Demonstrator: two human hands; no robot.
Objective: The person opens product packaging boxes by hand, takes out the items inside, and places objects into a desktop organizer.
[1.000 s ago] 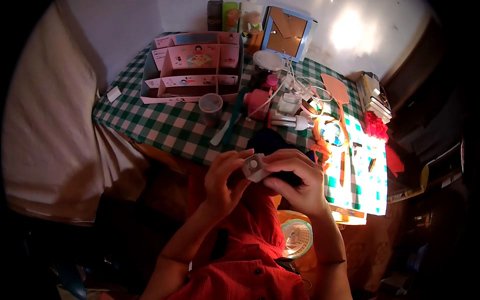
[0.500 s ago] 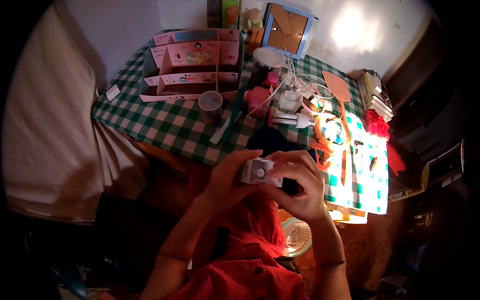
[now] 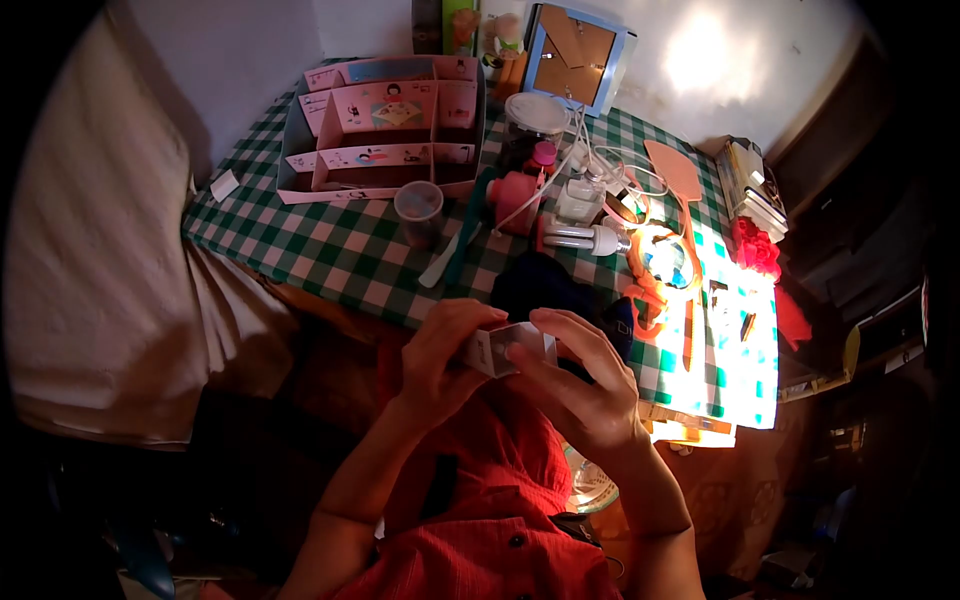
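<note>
A small white box [image 3: 485, 353] with a greyish end facing up is held in front of my body, just off the table's near edge. My left hand [image 3: 436, 358] is closed around its left side, fingers on the far edge and thumb on the near one. My right hand [image 3: 592, 395] is at the right side of the box, with bent fingers on its far edge and another fingertip against the end facing me. Whether anything is inside the box cannot be made out. A dark blue cloth item [image 3: 545, 285] lies on the table just beyond my hands.
On the checked tablecloth [image 3: 330, 255] stand a pink compartment organizer [image 3: 335, 157], a clear plastic cup [image 3: 419, 212], a pink bottle [image 3: 515, 198], a spiral light bulb [image 3: 588, 238] and an orange round-framed object [image 3: 665, 262]. A blue picture frame [image 3: 541, 60] leans at the back. A basket [image 3: 592, 488] is below.
The box has tilted and shifted slightly left with my left hand. My right hand has turned and moved a little lower, its fingers straighter, a fingertip now on the box's end.
</note>
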